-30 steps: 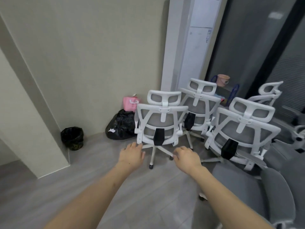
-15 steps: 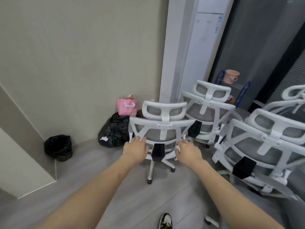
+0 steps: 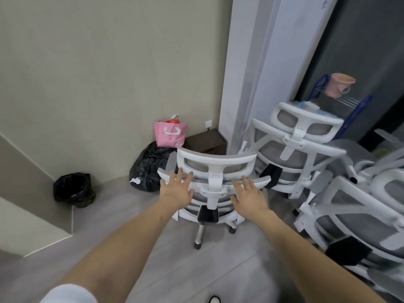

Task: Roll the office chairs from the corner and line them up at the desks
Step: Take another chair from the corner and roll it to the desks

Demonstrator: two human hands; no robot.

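The white-framed office chair with grey mesh back [image 3: 215, 189] stands at twelve o'clock, its back to the camera, on the grey floor [image 3: 135, 254]. The left hand [image 3: 176, 192] and right hand [image 3: 249, 199], fingers straight and spread, reach at its back frame; each grip is released, grasping nothing. More white-framed grey mesh chairs [image 3: 306, 154] crowd at two o'clock. A black bin [image 3: 75, 190] sits at ten o'clock.
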